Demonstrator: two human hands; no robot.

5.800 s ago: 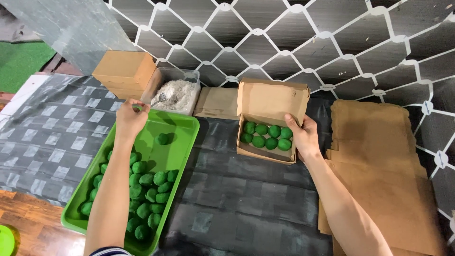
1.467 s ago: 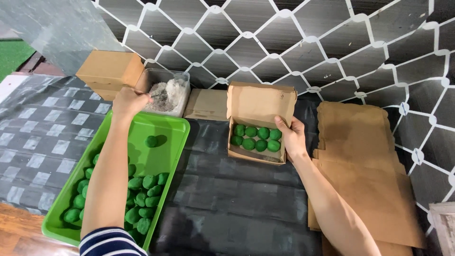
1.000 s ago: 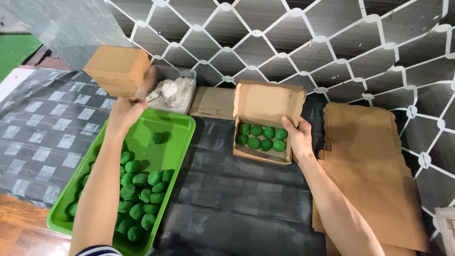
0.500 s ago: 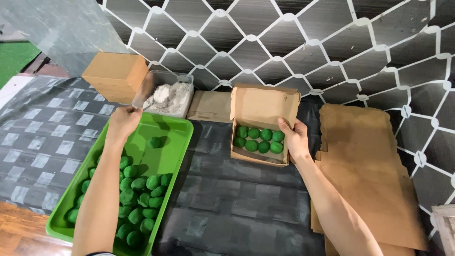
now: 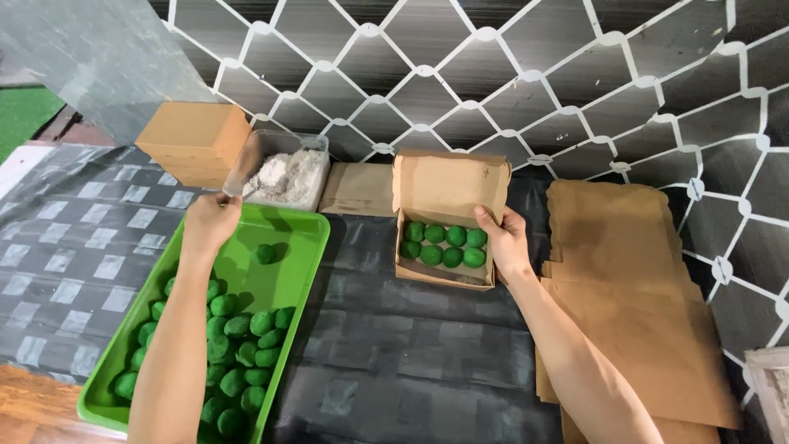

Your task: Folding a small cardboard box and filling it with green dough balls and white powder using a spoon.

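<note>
- A dark checked table cover [image 5: 411, 362] is seen beneath a wall of white diamond lattice.
- A green tray [image 5: 283, 284] is filled with green balls [image 5: 238, 345], mostly at its near end.
- A clear tub of white powder [image 5: 288, 174] is being reached by the left hand [image 5: 209, 224], fingers pinched on its rim.
- The open cardboard box [image 5: 448, 218], holding eight green balls, is gripped at its side by the right hand [image 5: 503, 240].
- Flat cardboard sheets [image 5: 633, 279] are stacked at the right.

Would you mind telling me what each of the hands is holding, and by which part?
The right hand grips the open cardboard box by its right side wall. The left hand appears to pinch a small scoop's handle; unclear.
</note>
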